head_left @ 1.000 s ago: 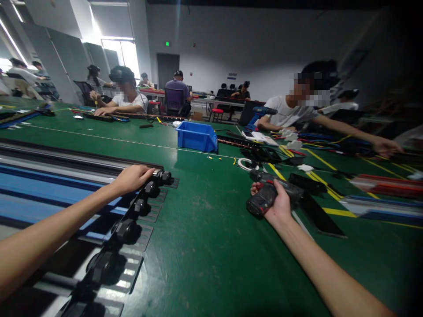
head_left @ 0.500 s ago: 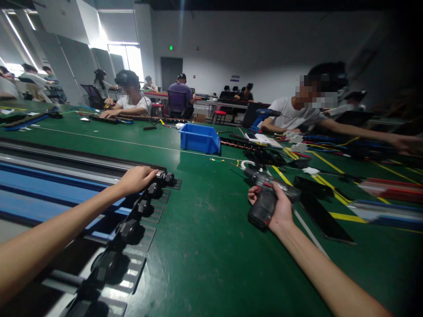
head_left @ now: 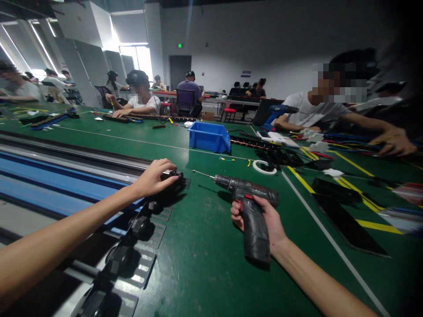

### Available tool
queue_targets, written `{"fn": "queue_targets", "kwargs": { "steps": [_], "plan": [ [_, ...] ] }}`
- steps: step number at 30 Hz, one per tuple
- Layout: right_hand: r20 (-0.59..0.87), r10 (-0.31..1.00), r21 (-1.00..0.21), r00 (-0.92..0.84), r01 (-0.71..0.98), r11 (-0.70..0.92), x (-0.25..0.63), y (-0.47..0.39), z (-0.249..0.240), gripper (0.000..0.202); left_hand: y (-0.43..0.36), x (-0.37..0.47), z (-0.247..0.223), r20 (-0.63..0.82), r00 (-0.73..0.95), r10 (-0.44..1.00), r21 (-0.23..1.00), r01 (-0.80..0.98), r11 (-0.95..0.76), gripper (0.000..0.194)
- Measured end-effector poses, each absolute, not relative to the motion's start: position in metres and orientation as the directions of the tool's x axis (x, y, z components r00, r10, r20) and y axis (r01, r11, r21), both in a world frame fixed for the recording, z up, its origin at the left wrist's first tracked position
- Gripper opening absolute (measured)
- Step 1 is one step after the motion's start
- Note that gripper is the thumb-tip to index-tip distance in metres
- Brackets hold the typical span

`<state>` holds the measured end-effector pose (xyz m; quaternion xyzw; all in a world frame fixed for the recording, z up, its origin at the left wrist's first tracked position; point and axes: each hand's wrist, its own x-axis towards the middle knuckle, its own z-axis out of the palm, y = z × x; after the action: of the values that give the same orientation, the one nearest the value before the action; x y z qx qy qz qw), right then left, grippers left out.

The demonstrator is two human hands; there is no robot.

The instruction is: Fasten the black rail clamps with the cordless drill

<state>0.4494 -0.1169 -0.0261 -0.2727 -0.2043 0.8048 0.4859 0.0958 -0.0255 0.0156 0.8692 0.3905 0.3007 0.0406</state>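
Note:
My right hand (head_left: 256, 213) is wrapped around the grip of a black and red cordless drill (head_left: 253, 193). A long thin bit (head_left: 203, 174) points left from its chuck, towards my left hand (head_left: 155, 178). The thumb and fingers of that hand are around the farthest black cable gland (head_left: 178, 174), partly hiding it. Several similar black glands line the end of a long blue and grey panel assembly (head_left: 66, 174). Slotted black tabs (head_left: 142, 268) stick out from that end over the green table. A gap separates the bit's tip from the left fingers.
A blue bin (head_left: 209, 137) stands beyond my hands on the green table (head_left: 198, 259). A white ring (head_left: 264, 167) lies behind the drill. On the right are a flat black panel (head_left: 350, 224), wires and a co-worker's outstretched hand (head_left: 393, 138). A blue drill (head_left: 279, 115) stands farther back.
The drill has swung to point left, and its bit is now nearer my left hand. My left fingers have spread around the end gland. The whole view has shifted slightly.

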Motion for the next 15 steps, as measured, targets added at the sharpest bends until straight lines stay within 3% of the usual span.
{"fn": "queue_targets", "kwargs": {
  "steps": [8,15],
  "plan": [
    [-0.255,0.834,-0.608,-0.489,-0.589,-0.532,0.453,-0.120,-0.030,0.031,-0.032,0.109,0.013,0.445,0.577,0.684,0.346,0.594,-0.726,0.039],
    [-0.283,0.852,-0.633,-0.440,-0.581,-0.511,0.450,-0.121,-0.030,0.029,-0.033,0.113,0.007,0.415,0.638,0.648,0.321,0.564,-0.761,0.036]
  ]
}}
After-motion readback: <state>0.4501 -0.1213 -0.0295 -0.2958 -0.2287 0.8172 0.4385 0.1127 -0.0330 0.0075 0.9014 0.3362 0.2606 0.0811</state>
